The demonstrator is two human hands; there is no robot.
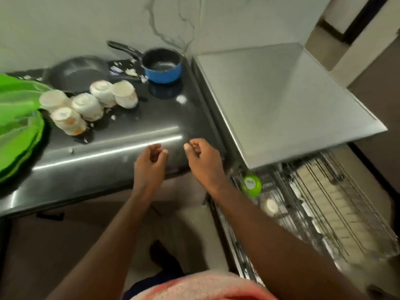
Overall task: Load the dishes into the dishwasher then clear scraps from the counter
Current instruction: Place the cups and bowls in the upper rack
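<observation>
Left hand (150, 162): empty, fingers loosely curled, over the front edge of the dark counter (134, 135).
Right hand (204, 161): empty, fingers curled inward, thumb raised, at the counter's right front corner; just beside the left hand, not touching it.
Cups (91, 105): five, white with orange markings, upside down, clustered left of centre on the counter, several touching.
Frying pan (79, 73): dark, behind the cups, near the wall.
Saucepan (162, 64): blue outside, dark inside, long black handle pointing left; at the back of the counter, by the wall.
Scraps (129, 71): pale bits, scattered between pan and saucepan; a few more around the cups and one near the front left.
Plates (19, 135): green, stacked at the far left edge, partly out of frame.
Dishwasher rack (320, 204): wire, pulled out at lower right, below a steel top (281, 100); holding a green round item (252, 185) and a pale round item (269, 206), both blurred, kind not determinable.
</observation>
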